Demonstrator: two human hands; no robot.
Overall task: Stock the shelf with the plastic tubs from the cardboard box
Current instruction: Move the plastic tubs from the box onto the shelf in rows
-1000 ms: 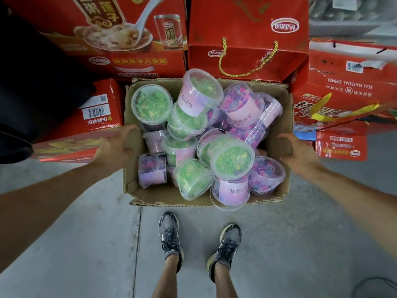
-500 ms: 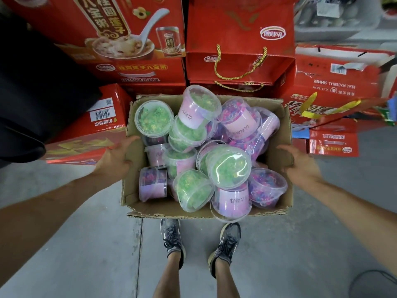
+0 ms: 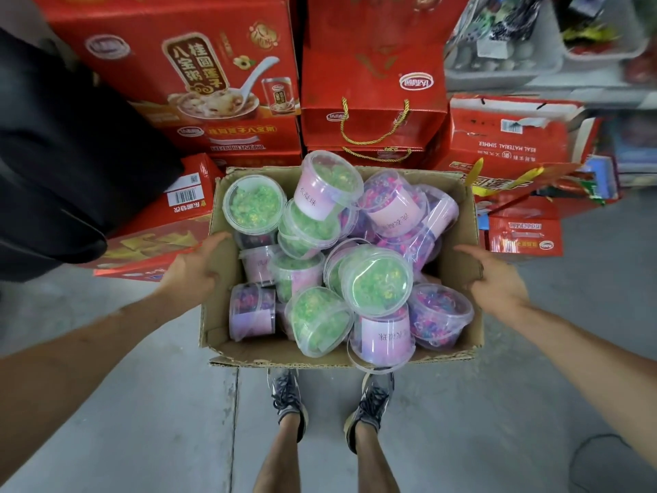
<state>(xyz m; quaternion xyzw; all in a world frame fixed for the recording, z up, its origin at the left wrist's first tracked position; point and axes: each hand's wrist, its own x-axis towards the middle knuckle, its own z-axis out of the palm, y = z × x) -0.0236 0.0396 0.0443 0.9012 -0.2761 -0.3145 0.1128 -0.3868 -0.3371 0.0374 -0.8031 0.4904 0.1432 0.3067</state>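
Head view, single entry.

1. Left hand (image 3: 193, 268): clamped on the 9 o'clock wall of the box (image 3: 249, 346). The thumb lies over the rim to the inside and the fingers are out of sight on the outer face.
2. Right hand (image 3: 497, 279): matching hold on the 3 o'clock wall, thumb along the rim, fingers hidden behind the cardboard.
   - Purpose, as judged: a grip on both sides keeps an open, heavily loaded box level while it is carried.
   - The near edge of the box overlaps the shoes (image 3: 288, 396) at 6 o'clock, so it appears to be off the floor (image 3: 142, 403).
3. Tubs (image 3: 377, 279): clear plastic, lidded, pink-labelled, with green or purple-pink contents.
   - All are inside the box in a loose heap. Some stand upright, several lie tilted or on their sides, and the pile rises above the rim toward 12 o'clock.
   - None is in hand and none is on the shelf, so stocking proper is not yet begun.
   - The loose heap likely accounts for the level carry, since a tilt could roll the top tubs out.
4. Cartons (image 3: 199, 65): red, stacked at 12 o'clock behind the box, with more at 9 and 2 o'clock.
5. Shelf (image 3: 497, 58): at 1 o'clock, with grey trays. It is blurred, so its contents are illegible and free space cannot be judged.
6. Dark shape (image 3: 64, 154): at 10 o'clock, cut off by the frame edge and not identifiable.
7. Cable (image 3: 604, 457): at 5 o'clock on the floor, partly cut off.

Hidden: the underside of the box and the lower layers of tubs, so no count is possible.
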